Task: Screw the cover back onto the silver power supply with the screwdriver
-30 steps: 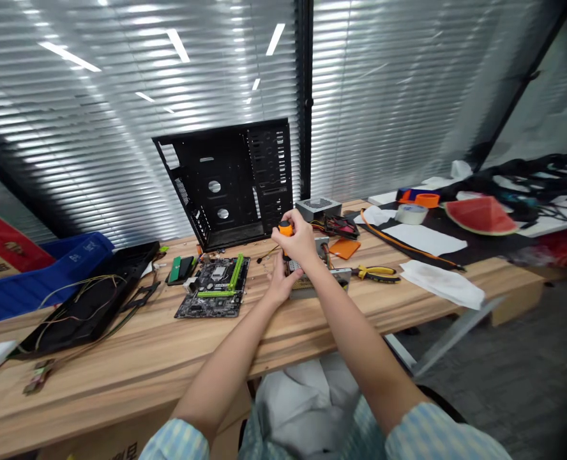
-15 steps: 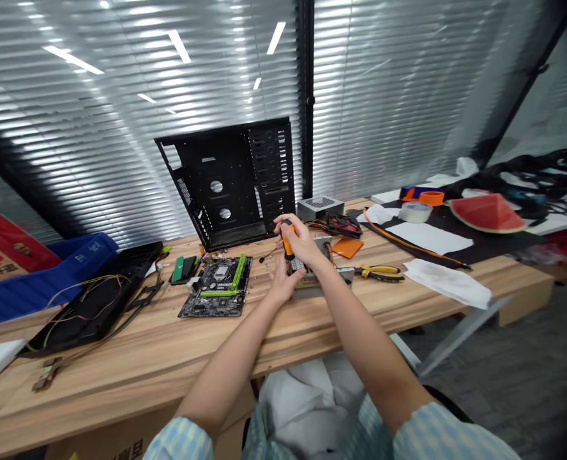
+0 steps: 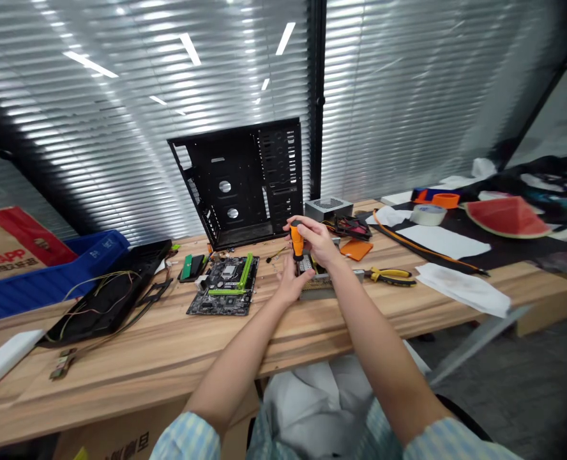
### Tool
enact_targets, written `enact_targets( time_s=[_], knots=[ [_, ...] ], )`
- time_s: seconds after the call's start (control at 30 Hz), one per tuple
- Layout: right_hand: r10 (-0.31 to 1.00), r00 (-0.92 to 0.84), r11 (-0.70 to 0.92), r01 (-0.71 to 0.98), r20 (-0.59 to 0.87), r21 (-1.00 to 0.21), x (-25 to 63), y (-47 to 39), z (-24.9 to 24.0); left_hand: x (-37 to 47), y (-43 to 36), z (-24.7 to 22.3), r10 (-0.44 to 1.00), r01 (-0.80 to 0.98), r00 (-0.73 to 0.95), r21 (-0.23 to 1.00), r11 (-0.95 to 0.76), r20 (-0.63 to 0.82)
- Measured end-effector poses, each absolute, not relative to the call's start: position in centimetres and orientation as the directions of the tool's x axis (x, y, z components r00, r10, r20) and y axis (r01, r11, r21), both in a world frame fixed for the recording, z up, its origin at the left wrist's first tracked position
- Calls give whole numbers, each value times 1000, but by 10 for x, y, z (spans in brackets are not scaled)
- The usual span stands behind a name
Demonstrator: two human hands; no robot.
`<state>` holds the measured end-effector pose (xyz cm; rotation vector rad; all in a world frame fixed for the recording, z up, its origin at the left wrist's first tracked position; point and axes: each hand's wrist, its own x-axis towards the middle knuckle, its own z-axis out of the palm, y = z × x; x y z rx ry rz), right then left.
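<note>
My right hand (image 3: 318, 240) has its fingers closed around the upper part of an orange-and-black screwdriver (image 3: 297, 241), which stands almost upright. The screwdriver's lower end points down into an open metal power supply housing (image 3: 318, 292) near the front of the table; its tip is hidden. My left hand (image 3: 293, 281) grips the left side of this housing, thumb over the top, close to the screwdriver's collar. Left of my hands lies a motherboard (image 3: 226, 287) with green memory slots. Yellow-and-black pliers (image 3: 393, 276) rest to the right of the housing.
Behind my hands stands a black computer case (image 3: 238, 179), with a second power supply (image 3: 329, 207) beside it. An orange pad (image 3: 357, 249), white cloth (image 3: 463, 287) and tape roll (image 3: 428, 214) lie right. A black panel (image 3: 111, 300) and blue bin (image 3: 96, 255) are left.
The view has swung slightly left, so everything sits farther right. My right hand's fingers have shifted around the screwdriver handle, which shows more fully and stands straighter. My left hand stays at the housing.
</note>
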<state>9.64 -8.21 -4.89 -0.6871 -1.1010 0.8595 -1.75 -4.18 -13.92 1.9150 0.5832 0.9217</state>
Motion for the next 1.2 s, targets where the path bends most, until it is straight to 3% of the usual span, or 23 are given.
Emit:
enact_targets(
  time_s=[1.2],
  knots=[
    [760, 383, 580, -37, 524, -814, 98, -73, -47, -20, -40, -137, 737, 125, 595, 868, -480, 321]
  ],
)
